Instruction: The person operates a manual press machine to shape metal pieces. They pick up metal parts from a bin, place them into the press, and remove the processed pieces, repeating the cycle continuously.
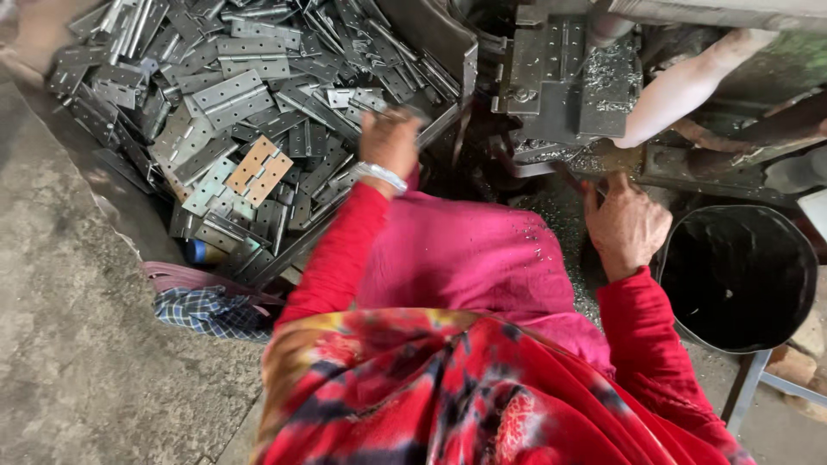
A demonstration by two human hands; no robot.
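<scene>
In the upper middle of the frame, the left hand reaches into a large heap of flat grey metal hinges, fingers curled down among them; whether it grips one cannot be told. One rusty brown hinge lies near it, to its left. The right hand, at right of centre, is closed on something thin at the grey metal press machine. A black round bucket stands just beside that hand.
</scene>
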